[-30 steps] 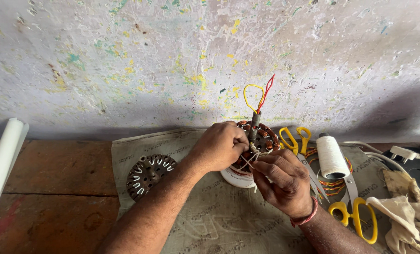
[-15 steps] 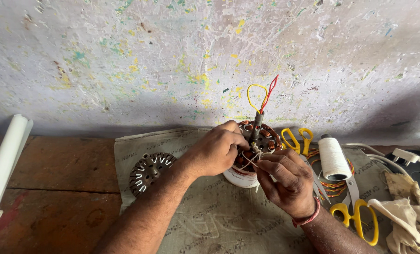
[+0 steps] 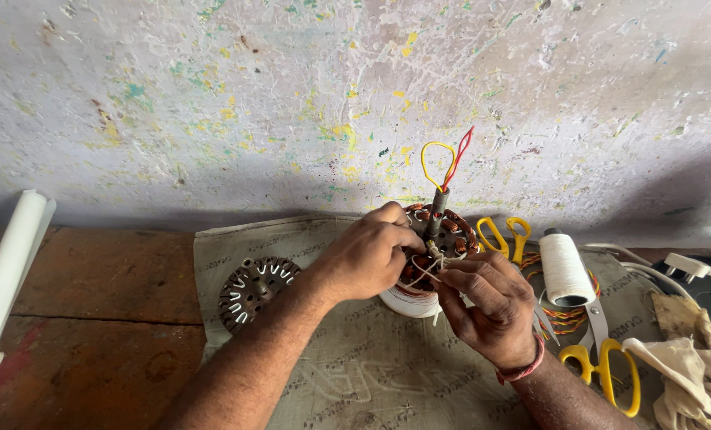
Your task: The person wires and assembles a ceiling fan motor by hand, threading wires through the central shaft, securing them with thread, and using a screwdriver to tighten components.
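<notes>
A round motor stator [image 3: 449, 232] with copper-coloured windings stands tilted on a sack cloth [image 3: 339, 374], resting on a white ring. A dark shaft [image 3: 436, 209] sticks up from it with yellow and red wires [image 3: 443, 159] looping above. My left hand [image 3: 367, 256] grips the stator's near left side. My right hand [image 3: 491, 306] pinches a thin white thread [image 3: 423, 273] that runs to the windings.
A bare slotted stator core [image 3: 253, 288] lies left of my left arm. A white thread spool [image 3: 564, 269], two yellow-handled scissors [image 3: 507, 235] [image 3: 606, 366], a beige rag [image 3: 694, 366] and a white plug [image 3: 690, 267] sit at right. A white tube [image 3: 5, 275] lies at far left.
My hands have shifted slightly on the stator, and my right hand has pulled the thread taut toward me. The camera view has drifted a little.
</notes>
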